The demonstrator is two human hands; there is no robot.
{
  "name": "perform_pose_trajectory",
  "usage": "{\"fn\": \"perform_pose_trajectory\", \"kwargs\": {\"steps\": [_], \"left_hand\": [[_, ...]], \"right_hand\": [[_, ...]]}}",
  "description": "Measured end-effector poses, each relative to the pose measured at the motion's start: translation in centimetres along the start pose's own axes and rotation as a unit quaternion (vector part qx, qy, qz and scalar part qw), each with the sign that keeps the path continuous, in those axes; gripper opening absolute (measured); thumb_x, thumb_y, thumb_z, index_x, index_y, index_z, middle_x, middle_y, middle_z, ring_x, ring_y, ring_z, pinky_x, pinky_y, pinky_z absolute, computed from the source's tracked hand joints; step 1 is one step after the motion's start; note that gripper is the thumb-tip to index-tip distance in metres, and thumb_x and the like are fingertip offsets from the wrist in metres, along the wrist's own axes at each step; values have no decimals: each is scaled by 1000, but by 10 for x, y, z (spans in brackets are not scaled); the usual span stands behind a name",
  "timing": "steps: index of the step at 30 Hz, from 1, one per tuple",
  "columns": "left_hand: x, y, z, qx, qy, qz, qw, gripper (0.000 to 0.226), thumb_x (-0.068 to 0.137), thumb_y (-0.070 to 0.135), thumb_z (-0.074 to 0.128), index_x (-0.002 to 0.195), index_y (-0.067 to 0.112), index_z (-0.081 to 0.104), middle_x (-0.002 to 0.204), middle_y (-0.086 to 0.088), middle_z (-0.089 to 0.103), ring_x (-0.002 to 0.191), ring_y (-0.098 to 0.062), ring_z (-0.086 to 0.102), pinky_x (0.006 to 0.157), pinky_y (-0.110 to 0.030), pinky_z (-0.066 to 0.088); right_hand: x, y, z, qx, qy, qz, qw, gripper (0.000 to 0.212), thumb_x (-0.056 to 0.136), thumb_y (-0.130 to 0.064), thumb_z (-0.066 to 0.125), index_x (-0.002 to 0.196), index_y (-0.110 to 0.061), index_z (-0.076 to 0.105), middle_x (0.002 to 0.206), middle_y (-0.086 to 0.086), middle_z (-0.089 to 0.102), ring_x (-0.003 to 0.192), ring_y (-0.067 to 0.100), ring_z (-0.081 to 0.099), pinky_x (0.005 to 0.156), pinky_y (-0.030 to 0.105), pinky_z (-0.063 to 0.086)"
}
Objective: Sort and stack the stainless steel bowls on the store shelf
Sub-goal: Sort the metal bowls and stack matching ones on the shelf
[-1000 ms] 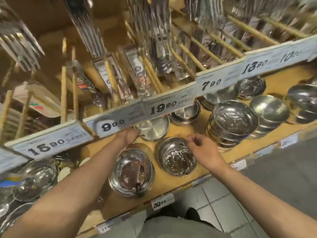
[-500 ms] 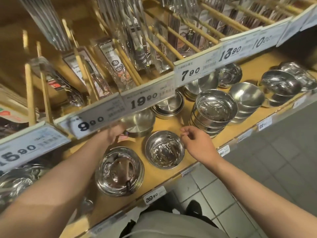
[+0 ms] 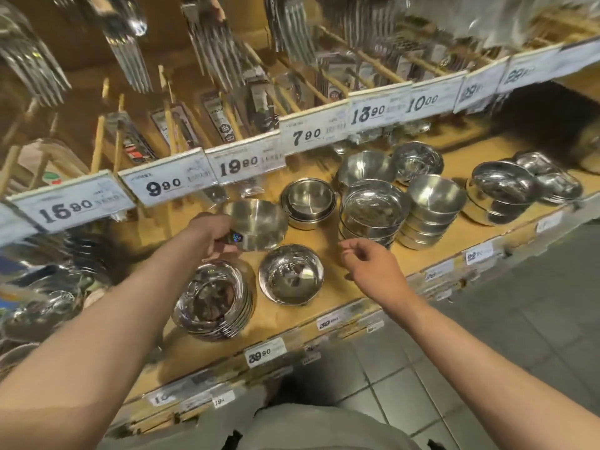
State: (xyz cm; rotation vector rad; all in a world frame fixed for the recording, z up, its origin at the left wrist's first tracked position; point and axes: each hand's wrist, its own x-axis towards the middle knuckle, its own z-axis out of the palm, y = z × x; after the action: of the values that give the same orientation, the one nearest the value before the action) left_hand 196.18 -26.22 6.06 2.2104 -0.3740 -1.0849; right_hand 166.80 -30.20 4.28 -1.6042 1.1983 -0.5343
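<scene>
My left hand grips the near rim of a matte steel bowl with a small sticker, lifted and tilted above the wooden shelf. Just below it sits a stack of shiny bowls, and to the right a single shiny bowl. My right hand hovers beside that single bowl with loosely curled fingers, holding nothing. Behind it stand a tall stack of wide bowls and a stack of deeper bowls.
A nested pair of straight-sided bowls sits at the back. More bowl stacks fill the shelf's right end. Price tags hang on a rail overhead, with packaged cutlery on pegs above. Glass dishes lie far left.
My left hand has pulled the matte bowl out from under the price rail and lifted it. My right hand stayed beside the single bowl. The view shifted left.
</scene>
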Motion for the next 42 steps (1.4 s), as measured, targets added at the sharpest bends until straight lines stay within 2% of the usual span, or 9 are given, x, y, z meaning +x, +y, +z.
{"fn": "perform_pose_trajectory", "kwargs": {"steps": [6,10,14,18,21,26,32,37,42], "left_hand": [[-50,0,18,-69,-6,7,998,18,100,4,45,84,5,54,84,-10,53,73,-23,58,36,-26,54],[-81,4,28,-121,-5,0,993,22,95,-6,36,80,2,51,77,-11,44,57,-20,56,41,-34,58],[-112,10,41,-149,-31,-17,988,34,90,-12,36,120,1,46,100,-15,51,62,-29,68,50,-42,61],[-136,14,60,-193,-48,-28,980,42,104,0,42,145,9,34,114,-23,52,75,-40,69,44,-38,59],[-144,19,64,-217,-74,-28,973,29,105,3,42,133,9,38,93,-24,59,56,-33,72,44,-35,59],[-130,36,56,-195,-28,8,980,6,104,4,46,107,1,50,71,-17,66,47,-23,69,44,-34,59],[-92,59,55,-205,-23,9,978,12,106,5,41,98,4,50,87,-21,63,43,-22,69,34,-27,53],[-58,78,63,-201,-9,46,978,20,102,12,56,121,5,60,95,-14,68,54,-18,70,39,-26,55],[-50,89,76,-165,-1,61,984,20,100,7,55,120,6,60,100,-12,71,63,-18,72,50,-32,62]], "right_hand": [[-14,6,-33,1,-2,-15,1000,25,94,-24,56,84,-46,64,79,-22,72,83,16,71,80,47,62],[-23,14,-61,14,1,-24,1000,24,93,-23,56,87,-45,66,80,-20,71,88,14,70,87,47,60],[-29,25,-97,26,-2,-27,999,21,95,-21,55,93,-38,67,69,-17,69,78,15,69,83,50,60],[-22,34,-132,46,25,-18,998,18,97,-19,56,98,-34,66,94,-10,72,83,9,69,80,38,63],[-11,35,-155,63,41,-6,997,17,97,-19,55,107,-27,67,103,-4,71,94,16,70,78,32,62],[17,26,-182,64,58,-4,996,21,95,-22,57,111,-23,70,99,5,73,95,27,71,87,51,60],[66,14,-202,76,74,-17,994,15,89,-22,59,90,-27,73,86,-2,74,81,21,67,83,51,58],[119,5,-219,69,81,-3,994,16,93,-20,55,91,-26,70,82,-3,67,77,19,62,68,35,53],[166,10,-226,31,40,-2,999,24,97,-26,55,92,-5,67,83,3,64,82,16,61,65,24,57]]}}
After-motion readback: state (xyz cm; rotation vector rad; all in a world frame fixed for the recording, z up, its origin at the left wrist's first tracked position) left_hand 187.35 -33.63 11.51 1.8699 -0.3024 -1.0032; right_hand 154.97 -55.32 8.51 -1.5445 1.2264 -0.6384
